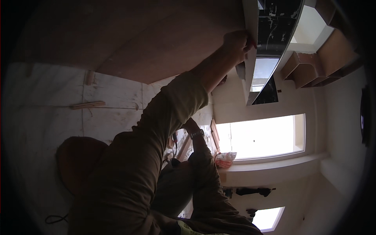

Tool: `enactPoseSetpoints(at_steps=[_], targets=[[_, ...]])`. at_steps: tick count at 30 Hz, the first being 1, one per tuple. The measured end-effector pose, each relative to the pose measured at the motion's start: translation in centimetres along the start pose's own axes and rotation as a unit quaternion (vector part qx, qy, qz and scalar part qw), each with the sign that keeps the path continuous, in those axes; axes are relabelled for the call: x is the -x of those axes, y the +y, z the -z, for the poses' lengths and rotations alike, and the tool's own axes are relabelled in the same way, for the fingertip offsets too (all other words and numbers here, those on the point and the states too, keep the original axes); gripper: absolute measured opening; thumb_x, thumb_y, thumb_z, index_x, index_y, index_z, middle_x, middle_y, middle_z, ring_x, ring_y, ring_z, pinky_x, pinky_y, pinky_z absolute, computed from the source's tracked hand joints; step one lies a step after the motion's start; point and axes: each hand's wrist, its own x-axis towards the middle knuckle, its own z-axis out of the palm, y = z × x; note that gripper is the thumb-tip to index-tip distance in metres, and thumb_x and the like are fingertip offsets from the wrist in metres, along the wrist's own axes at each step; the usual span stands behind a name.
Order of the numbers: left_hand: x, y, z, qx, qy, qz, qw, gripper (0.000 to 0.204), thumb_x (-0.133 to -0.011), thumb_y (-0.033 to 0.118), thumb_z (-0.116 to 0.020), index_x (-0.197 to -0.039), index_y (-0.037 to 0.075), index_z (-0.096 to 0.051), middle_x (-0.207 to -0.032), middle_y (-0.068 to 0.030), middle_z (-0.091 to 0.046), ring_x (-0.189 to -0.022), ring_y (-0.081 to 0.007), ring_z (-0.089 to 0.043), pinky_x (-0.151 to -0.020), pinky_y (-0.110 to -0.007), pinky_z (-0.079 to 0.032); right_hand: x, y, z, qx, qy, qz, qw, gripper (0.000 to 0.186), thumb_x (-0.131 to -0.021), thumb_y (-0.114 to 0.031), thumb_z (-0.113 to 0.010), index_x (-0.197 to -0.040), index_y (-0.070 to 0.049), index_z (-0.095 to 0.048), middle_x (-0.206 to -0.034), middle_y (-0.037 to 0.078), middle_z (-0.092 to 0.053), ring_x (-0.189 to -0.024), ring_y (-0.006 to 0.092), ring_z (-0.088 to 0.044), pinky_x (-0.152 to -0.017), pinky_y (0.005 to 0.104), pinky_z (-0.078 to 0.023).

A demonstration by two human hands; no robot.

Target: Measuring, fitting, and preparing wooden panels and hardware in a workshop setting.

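Observation:
My left hand reaches far up and to the right. Its fingers are curled against the pale edge of a counter with a glossy black top. Whether anything small sits inside that grip is hidden. My right hand is lower, mostly covered by my left sleeve, and its fingers cannot be made out. A watch is on that wrist. Close to the right hand are a dark tool with a cable and a wooden strip on the floor.
A large brown wooden panel fills the upper left. Wood offcuts lie on dusty pale floor tiles. A white and red bag stands near a bright window opening. Open wooden cabinets hang at upper right.

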Motion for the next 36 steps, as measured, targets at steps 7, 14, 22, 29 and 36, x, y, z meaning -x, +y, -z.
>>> enactPoseSetpoints(at_steps=[7, 14, 22, 29, 36], targets=[[1.9, 2.7, -1.1, -0.020, -0.037, -0.042, 0.998, 0.007, -0.087, -0.004, -0.063, -0.087, 0.001, -0.068, -0.085, -0.0104, -0.065, -0.078, -0.0199, -0.063, -0.079, -0.033, -0.054, -0.2, -1.0, -0.6, 0.008, 0.002, 0.003, 1.000, 0.026, -0.095, -0.019, -0.065, -0.108, 0.004, -0.065, -0.088, 0.009, -0.069, -0.077, 0.0198, -0.071, -0.065, 0.0343, -0.061], [4.4, 4.7, -2.2, -0.014, -0.045, -0.066, 0.997, 0.011, -0.090, -0.003, -0.059, -0.088, 0.003, -0.068, -0.085, -0.0099, -0.065, -0.075, -0.0200, -0.061, -0.080, -0.035, -0.053, -0.5, -1.9, -1.2, 0.015, 0.003, 0.007, 1.000, 0.027, -0.095, -0.020, -0.064, -0.108, 0.003, -0.065, -0.088, 0.009, -0.069, -0.076, 0.0187, -0.071, -0.064, 0.0334, -0.061], [6.1, 6.5, -3.0, -0.032, -0.049, -0.085, 0.995, 0.013, -0.090, -0.003, -0.057, -0.089, 0.005, -0.067, -0.084, -0.0071, -0.066, -0.075, -0.0170, -0.061, -0.077, -0.033, -0.051, -1.0, -2.3, -1.2, 0.017, 0.011, 0.010, 1.000, 0.028, -0.096, -0.022, -0.064, -0.109, 0.003, -0.066, -0.088, 0.008, -0.069, -0.075, 0.0175, -0.070, -0.063, 0.0324, -0.060], [6.6, 7.2, -3.1, -0.036, -0.068, -0.113, 0.991, 0.011, -0.091, 0.000, -0.057, -0.094, 0.006, -0.065, -0.090, -0.0066, -0.066, -0.081, -0.0162, -0.062, -0.080, -0.032, -0.052, -1.6, -2.3, -1.1, 0.014, 0.016, 0.014, 1.000, 0.029, -0.097, -0.024, -0.063, -0.109, 0.002, -0.066, -0.087, 0.008, -0.069, -0.075, 0.0164, -0.070, -0.062, 0.0315, -0.060], [7.2, 7.7, -3.1, -0.040, -0.114, -0.172, 0.978, 0.005, -0.090, 0.009, -0.063, -0.093, 0.007, -0.066, -0.092, -0.0044, -0.065, -0.085, -0.0156, -0.061, -0.086, -0.029, -0.049, -2.2, -2.2, -1.3, 0.008, 0.020, 0.021, 1.000, 0.030, -0.097, -0.026, -0.063, -0.109, 0.002, -0.066, -0.087, 0.007, -0.068, -0.074, 0.0153, -0.069, -0.062, 0.0306, -0.059]])
